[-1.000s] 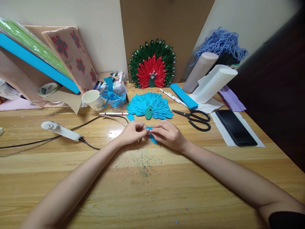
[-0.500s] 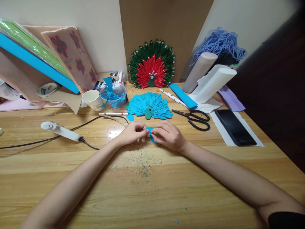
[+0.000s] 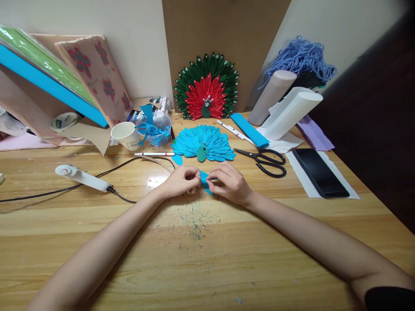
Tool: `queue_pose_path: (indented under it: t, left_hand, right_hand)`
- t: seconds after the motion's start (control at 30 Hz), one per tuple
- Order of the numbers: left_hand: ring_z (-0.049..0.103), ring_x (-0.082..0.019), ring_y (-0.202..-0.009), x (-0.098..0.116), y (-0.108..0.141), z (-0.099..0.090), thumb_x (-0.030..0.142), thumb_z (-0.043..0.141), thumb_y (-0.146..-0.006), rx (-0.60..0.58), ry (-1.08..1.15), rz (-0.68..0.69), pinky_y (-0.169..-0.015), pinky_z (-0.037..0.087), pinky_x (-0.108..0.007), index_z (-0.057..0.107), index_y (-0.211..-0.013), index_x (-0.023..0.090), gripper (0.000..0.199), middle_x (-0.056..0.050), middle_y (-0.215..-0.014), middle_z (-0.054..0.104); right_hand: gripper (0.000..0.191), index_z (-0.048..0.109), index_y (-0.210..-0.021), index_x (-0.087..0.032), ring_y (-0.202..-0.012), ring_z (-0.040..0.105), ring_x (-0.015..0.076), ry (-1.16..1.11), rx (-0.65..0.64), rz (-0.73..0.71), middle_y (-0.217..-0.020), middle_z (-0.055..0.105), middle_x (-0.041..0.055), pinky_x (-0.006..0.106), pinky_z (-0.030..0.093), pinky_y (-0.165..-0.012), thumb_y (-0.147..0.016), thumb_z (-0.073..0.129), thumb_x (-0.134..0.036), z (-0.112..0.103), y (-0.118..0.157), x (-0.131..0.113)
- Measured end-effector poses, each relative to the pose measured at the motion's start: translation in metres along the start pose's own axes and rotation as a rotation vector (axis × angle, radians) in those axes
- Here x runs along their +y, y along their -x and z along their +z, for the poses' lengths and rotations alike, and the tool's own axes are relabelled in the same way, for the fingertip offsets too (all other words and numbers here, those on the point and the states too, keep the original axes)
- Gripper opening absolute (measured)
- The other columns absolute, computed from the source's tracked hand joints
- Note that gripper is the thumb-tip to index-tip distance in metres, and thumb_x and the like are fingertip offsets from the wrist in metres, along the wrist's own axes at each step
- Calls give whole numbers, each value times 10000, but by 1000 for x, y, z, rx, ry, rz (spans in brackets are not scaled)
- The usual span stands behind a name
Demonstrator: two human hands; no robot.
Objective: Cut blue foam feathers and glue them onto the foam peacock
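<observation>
Between my hands is a small piece of blue crepe paper point(image 3: 204, 176), partly hidden by the fingers. My left hand point(image 3: 182, 180) pinches its left side. My right hand point(image 3: 229, 183) pinches it from the right, thumb and forefinger close together. Just beyond the hands lies a blue paper peacock point(image 3: 202, 142) with a green body and layered petals. A single blue paper petal point(image 3: 177, 159) rests by its lower left edge. Black-handled scissors point(image 3: 264, 160) lie to the right of the peacock, blades toward it.
A red and green peacock point(image 3: 207, 93) leans against a brown board. Left are a paper cup point(image 3: 126, 135), a tub of blue scraps point(image 3: 158, 134), a marker point(image 3: 154, 154) and a corded white tool point(image 3: 82, 178). Right are a phone point(image 3: 320, 172), paper rolls point(image 3: 295, 112) and folded blue paper point(image 3: 249, 129).
The blue paper has shifted slightly between my fingers, and a gap shows between my right thumb and forefinger tips and my left hand. Everything else on the table stays put.
</observation>
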State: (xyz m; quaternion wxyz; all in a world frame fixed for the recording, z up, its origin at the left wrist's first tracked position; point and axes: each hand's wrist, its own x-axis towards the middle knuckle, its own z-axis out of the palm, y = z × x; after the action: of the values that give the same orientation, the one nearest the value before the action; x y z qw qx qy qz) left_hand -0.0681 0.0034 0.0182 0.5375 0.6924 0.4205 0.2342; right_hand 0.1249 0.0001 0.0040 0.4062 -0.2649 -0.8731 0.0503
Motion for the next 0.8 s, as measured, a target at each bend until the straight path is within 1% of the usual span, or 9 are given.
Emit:
queue_pose_path:
  t: [0.07, 0.13, 0.2, 0.27, 0.33, 0.4, 0.5, 0.63, 0.8]
  left_hand:
    - [452, -81, -454, -1, 0, 0, 231, 441, -771, 43, 18, 8, -482, 348, -201, 432, -551, 165, 229, 45, -482, 460]
    - [431, -82, -475, -1, 0, -1, 259, 439, -795, 132, 2, 62, -488, 338, -204, 435, -593, 168, 222, 46, -513, 443]
    - [448, -94, -558, -2, -1, -1, 299, 495, -801, 227, -66, 155, -527, 352, -211, 504, -717, 156, 165, 23, -634, 502]
    - [496, -121, -706, -2, -2, 0, 327, 569, -785, 266, -154, 254, -618, 392, -231, 555, -874, 154, 195, -22, -820, 563]
    - [515, -147, -831, -2, -2, 0, 331, 590, -792, 238, -239, 323, -732, 407, -264, 589, -906, 163, 203, -46, -914, 587]
    - [528, -152, -843, -2, -3, 1, 326, 551, -832, 191, -282, 342, -782, 400, -284, 616, -847, 169, 171, -40, -872, 614]
    - [550, -146, -799, -2, -3, 1, 316, 508, -865, 153, -281, 317, -765, 404, -279, 638, -820, 170, 200, -32, -818, 640]
    - [560, -146, -767, -3, -2, 2, 331, 509, -863, 138, -278, 280, -728, 409, -270, 655, -835, 165, 223, -37, -800, 649]
    - [563, -149, -768, -3, -2, 2, 325, 500, -865, 119, -290, 266, -742, 416, -274, 662, -844, 161, 231, -44, -801, 653]
  right_hand:
    - [100, 573, -786, -205, -720, 544, 187, -30, 33, 54, -728, 616, 36, 343, 453, -662, -763, 558, -109, 1, 0, 2]
    - [91, 562, -771, -207, -712, 544, 183, -74, 57, 116, -721, 604, 29, 341, 445, -659, -755, 567, -117, 1, 1, 5]
    - [80, 550, -756, -204, -708, 543, 177, -132, 54, 174, -722, 595, 28, 335, 446, -658, -754, 578, -129, 1, 0, 6]
    - [76, 541, -742, -201, -710, 543, 173, -189, 40, 215, -722, 585, 27, 325, 450, -654, -756, 584, -139, 1, -1, 7]
    - [74, 538, -739, -196, -710, 543, 167, -233, 26, 236, -722, 577, 27, 311, 454, -644, -758, 587, -144, 0, -2, 6]
    - [74, 537, -739, -192, -703, 539, 159, -258, 15, 240, -720, 568, 23, 299, 454, -633, -758, 585, -138, 0, -2, 6]
    - [78, 536, -741, -192, -702, 534, 154, -269, 4, 245, -724, 559, 20, 292, 456, -629, -756, 578, -128, 0, -2, 6]
    - [61, 555, -778, -192, -704, 535, 154, -269, -10, 267, -743, 562, 24, 293, 463, -626, -764, 574, -135, 0, -1, 6]
    - [53, 567, -778, -190, -691, 536, 152, -257, -8, 249, -723, 568, 21, 290, 461, -618, -778, 563, -137, 1, -1, 6]
